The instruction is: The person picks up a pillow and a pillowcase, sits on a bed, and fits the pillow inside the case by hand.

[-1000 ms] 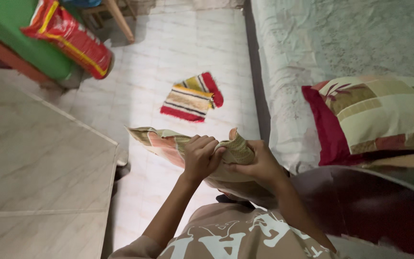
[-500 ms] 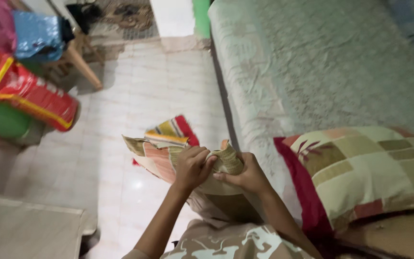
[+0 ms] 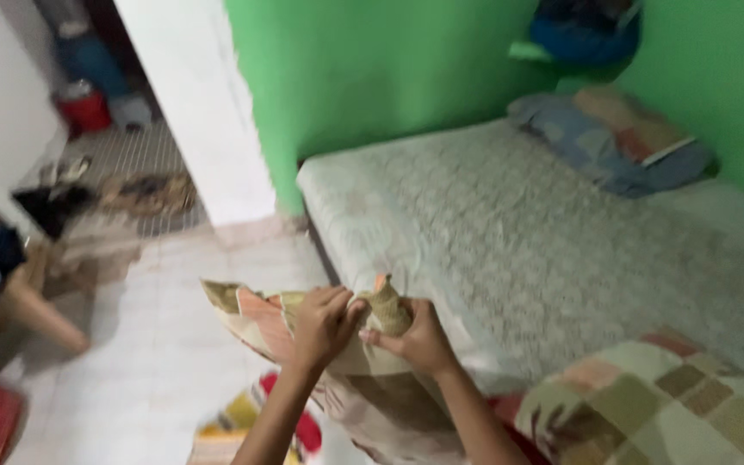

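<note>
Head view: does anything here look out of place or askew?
Mildly. A striped mat lies rumpled on the tiled floor beside the bed. The patterned pillowcase is bunched between the left hand and right hand. The frame is blurred; no spill or damage shows.

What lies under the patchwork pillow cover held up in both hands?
Below the patchwork pillow cover, a striped floor mat shows on the tiled floor. The left hand, right hand and hanging cloth hide the mat's remainder.

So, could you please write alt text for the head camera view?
Both hands, left hand and right hand, grip a bunched patchwork pillowcase held over the tiled floor. Beside them is a bed with a patchwork pillow, against a green wall.
</note>
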